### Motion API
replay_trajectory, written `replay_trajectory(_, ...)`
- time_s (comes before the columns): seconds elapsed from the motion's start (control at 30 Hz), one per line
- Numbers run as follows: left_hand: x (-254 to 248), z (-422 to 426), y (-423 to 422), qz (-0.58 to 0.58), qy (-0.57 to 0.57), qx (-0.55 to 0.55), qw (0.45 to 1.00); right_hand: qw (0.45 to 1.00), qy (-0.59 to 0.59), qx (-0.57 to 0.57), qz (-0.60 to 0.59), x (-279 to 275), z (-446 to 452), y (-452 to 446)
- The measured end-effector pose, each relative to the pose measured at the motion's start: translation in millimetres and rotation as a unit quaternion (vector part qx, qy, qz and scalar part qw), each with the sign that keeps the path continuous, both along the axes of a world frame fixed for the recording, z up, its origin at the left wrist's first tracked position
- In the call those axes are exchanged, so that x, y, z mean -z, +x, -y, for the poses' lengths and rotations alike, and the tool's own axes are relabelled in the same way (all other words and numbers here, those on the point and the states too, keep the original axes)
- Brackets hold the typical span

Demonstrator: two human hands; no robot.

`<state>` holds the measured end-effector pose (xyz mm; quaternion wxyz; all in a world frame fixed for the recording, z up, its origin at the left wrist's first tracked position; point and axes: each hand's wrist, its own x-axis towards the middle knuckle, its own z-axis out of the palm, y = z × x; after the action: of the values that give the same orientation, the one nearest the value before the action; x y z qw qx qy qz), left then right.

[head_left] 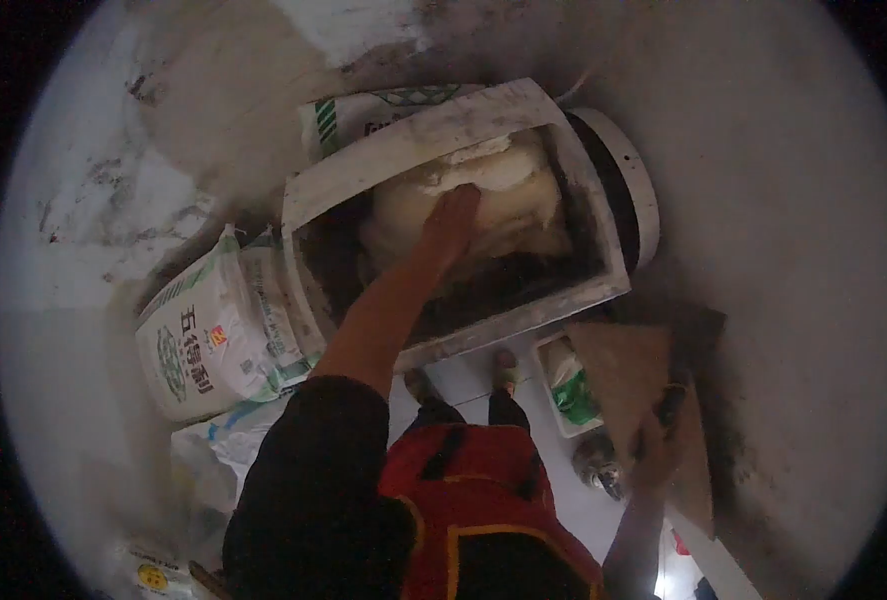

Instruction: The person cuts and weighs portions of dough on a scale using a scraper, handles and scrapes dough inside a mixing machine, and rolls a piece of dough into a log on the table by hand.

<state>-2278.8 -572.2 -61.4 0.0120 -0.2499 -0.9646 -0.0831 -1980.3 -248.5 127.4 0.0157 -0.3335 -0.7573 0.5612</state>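
My left hand (pixel 453 215) reaches into an open metal bin (pixel 348 185) with a pale frame. Its fingers lie stretched out on a large cream-coloured mass that looks like dough (pixel 523 205). White powder or paler dough (pixel 503 165) covers part of the top. Lower right, my right hand (pixel 653 450) is in front of a brown board (pixel 618 365), its fingers dim and blurred. They seem closed around a dark handle-like thing (pixel 671 405), whose kind I cannot make out.
White printed sacks (pixel 188 350) stand left of the bin, and another sack (pixel 333 125) lies behind it. A round white drum (pixel 638 190) adjoins its right side. Below the board sit a white tray with a green packet (pixel 573 392) and a shiny object (pixel 596 462).
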Motion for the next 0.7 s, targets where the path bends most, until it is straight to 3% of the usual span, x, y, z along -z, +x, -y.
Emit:
replay_trajectory(0.13,3.5,-5.6,1.5,0.075,-0.164,-0.024,0.983,0.999,-0.016,-0.046,-0.004,2.5,2.8,1.7)
replay_trajectory(0.23,-88.9,6.0,32.2,0.273,-0.037,-0.045,0.96,0.996,-0.07,-0.004,0.059,-38.3,25.3,-20.8)
replay_trajectory(0.27,-84.4,41.3,49.3,0.038,-0.14,0.067,0.987,0.994,-0.064,-0.003,0.087,-42.6,28.0,-21.2)
replay_trajectory(0.33,-142.5,76.7,89.7,-0.133,0.013,-0.063,0.989,0.989,-0.055,0.0,0.14,-42.4,34.3,-25.6)
replay_trajectory(0.37,-204.1,75.5,116.2,-0.052,0.261,-0.292,0.918,0.985,-0.05,0.007,0.168,-39.8,39.1,-25.1)
replay_trajectory(0.4,-197.0,95.4,138.2,-0.082,0.292,-0.361,0.882,0.987,-0.05,0.0,0.154,-34.3,44.5,-20.9)
replay_trajectory(0.47,-156.2,168.2,181.0,-0.118,0.329,-0.469,0.811,0.995,-0.054,-0.03,0.083,-18.4,54.3,-9.8)
replay_trajectory(0.57,23.9,275.7,260.9,0.055,0.227,-0.518,0.823,0.997,0.005,-0.024,0.068,-2.0,72.4,-3.6)
replay_trajectory(0.67,238.8,330.5,344.8,0.262,0.019,-0.307,0.915,0.997,0.054,-0.026,0.053,39.3,69.0,27.9)
replay_trajectory(0.7,242.9,319.9,345.3,0.286,-0.009,-0.329,0.9,0.996,0.064,-0.039,0.044,44.7,74.9,35.5)
